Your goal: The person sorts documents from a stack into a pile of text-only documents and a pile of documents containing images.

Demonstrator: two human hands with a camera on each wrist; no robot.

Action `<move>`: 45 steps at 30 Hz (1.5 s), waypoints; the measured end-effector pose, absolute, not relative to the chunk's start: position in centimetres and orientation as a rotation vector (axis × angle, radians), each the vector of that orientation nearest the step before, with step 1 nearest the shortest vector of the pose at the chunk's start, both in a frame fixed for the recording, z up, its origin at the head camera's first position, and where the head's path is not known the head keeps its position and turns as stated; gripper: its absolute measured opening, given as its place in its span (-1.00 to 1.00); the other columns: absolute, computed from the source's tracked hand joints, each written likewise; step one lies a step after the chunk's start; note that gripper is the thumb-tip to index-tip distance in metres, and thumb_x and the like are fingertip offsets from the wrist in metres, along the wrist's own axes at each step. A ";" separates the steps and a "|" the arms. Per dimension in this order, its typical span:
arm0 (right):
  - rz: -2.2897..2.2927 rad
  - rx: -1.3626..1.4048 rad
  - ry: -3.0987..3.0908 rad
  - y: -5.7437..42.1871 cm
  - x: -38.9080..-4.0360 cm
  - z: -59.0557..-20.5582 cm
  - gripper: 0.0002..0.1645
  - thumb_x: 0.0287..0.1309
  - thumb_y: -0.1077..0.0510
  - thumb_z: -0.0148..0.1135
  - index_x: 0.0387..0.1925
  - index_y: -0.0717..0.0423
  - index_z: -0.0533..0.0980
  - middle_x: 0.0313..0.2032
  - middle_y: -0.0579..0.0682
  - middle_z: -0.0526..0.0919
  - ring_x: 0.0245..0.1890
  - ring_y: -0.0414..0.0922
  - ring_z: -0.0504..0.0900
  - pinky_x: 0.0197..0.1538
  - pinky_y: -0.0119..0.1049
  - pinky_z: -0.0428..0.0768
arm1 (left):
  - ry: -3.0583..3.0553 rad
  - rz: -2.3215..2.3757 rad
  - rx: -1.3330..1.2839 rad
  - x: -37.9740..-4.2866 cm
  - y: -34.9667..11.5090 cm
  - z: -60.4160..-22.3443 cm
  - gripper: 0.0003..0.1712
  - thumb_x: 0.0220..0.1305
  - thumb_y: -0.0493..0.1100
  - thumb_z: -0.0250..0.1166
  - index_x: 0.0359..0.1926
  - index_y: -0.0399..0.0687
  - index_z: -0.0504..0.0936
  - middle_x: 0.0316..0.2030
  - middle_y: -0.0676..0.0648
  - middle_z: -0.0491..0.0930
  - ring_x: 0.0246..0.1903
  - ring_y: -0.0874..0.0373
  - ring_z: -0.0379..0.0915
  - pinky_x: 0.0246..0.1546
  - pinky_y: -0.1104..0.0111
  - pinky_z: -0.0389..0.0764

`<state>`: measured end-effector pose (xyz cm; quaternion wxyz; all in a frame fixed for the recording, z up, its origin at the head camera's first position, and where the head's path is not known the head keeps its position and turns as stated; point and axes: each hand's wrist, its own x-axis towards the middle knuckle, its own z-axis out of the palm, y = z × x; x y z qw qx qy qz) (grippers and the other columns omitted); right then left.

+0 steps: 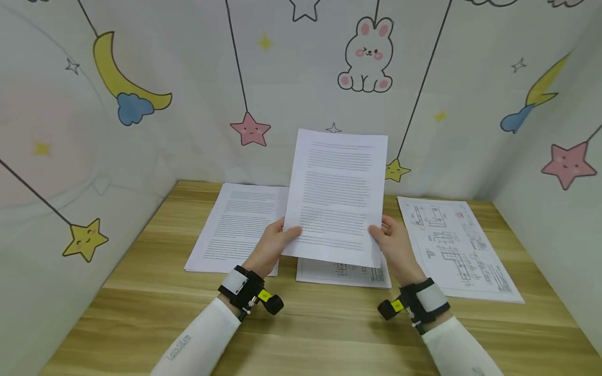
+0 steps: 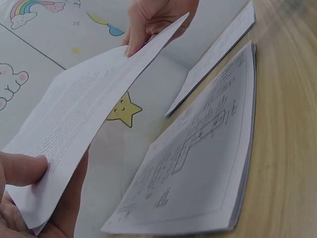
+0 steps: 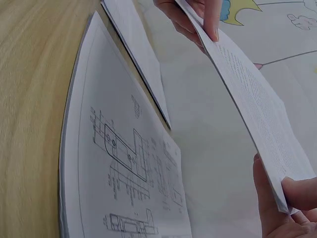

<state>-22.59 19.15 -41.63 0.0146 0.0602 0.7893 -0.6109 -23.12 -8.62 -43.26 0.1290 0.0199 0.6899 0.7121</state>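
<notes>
Both hands hold up a sheaf of printed paper [image 1: 336,193], raised above the table and tilted toward the head camera. At its lower left edge the left hand [image 1: 273,240] pinches it, thumb on the printed face and fingers behind. The right hand [image 1: 392,243] grips the lower right edge in the same way. Beneath it lies a stack of technical drawings [image 1: 343,277], mostly hidden in the head view; the left wrist view shows its drawing sheet [image 2: 193,163] with line diagrams. The held sheaf shows a thin edge of several sheets in the right wrist view.
A stack of text pages [image 1: 235,230] lies on the wooden table [image 1: 320,329] at the left, partly behind the left hand. Another stack of drawings [image 1: 456,250] lies at the right. A wall curtain [image 1: 301,78] with cartoon prints stands behind the table.
</notes>
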 end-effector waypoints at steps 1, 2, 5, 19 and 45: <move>-1.906 0.186 2.443 18.7 -22.7 -41.7 -0.44 0.46 0.12 0.04 0.42 0.09 0.28 0.15 0.21 0.59 -0.17 -0.27 0.65 -0.19 -0.46 0.61 | 2.024 2.064 0.035 -23.1 -9.1 -43.3 -0.51 0.47 -0.10 0.12 0.37 0.07 0.38 0.18 -0.07 0.61 0.11 0.12 0.57 0.07 0.27 0.56; -1.911 0.186 2.425 18.2 -22.8 -41.8 -0.44 0.45 0.12 0.06 0.41 0.08 0.29 0.13 0.21 0.60 -0.17 -0.25 0.66 -0.19 -0.45 0.62 | 2.043 2.057 0.012 -23.0 -9.7 -43.2 -0.51 0.47 -0.10 0.13 0.37 0.08 0.39 0.17 -0.07 0.62 0.09 0.13 0.59 0.05 0.28 0.57; -1.904 0.188 2.384 16.9 -23.0 -42.0 -0.44 0.43 0.11 0.10 0.39 0.09 0.32 0.09 0.21 0.62 -0.16 -0.21 0.67 -0.19 -0.42 0.62 | 2.109 2.028 -0.033 -22.9 -11.0 -43.1 -0.50 0.46 -0.11 0.14 0.37 0.06 0.38 0.15 -0.10 0.64 0.03 0.17 0.62 0.01 0.32 0.57; -1.783 0.096 2.481 10.2 -24.2 -43.7 -0.51 0.36 0.20 0.15 0.29 0.18 0.44 -0.08 0.18 0.70 -0.28 -0.19 0.63 -0.31 -0.46 0.54 | 2.383 1.779 -0.144 -23.0 -17.1 -43.4 -0.42 0.51 -0.14 0.01 0.49 -0.07 0.22 0.23 -0.21 0.55 0.09 0.06 0.54 0.03 0.33 0.50; -1.419 -0.341 2.598 2.0 -25.1 -46.0 -0.97 0.25 0.33 0.16 -0.32 0.23 0.52 -0.60 -0.09 0.48 -0.73 -0.21 0.53 -0.62 -0.49 0.40 | 2.575 1.457 -0.447 -22.4 -24.1 -43.6 -0.32 0.47 -0.28 -0.14 0.49 -0.48 -0.10 0.47 -0.50 -0.01 0.47 -0.30 -0.01 0.46 -0.12 0.12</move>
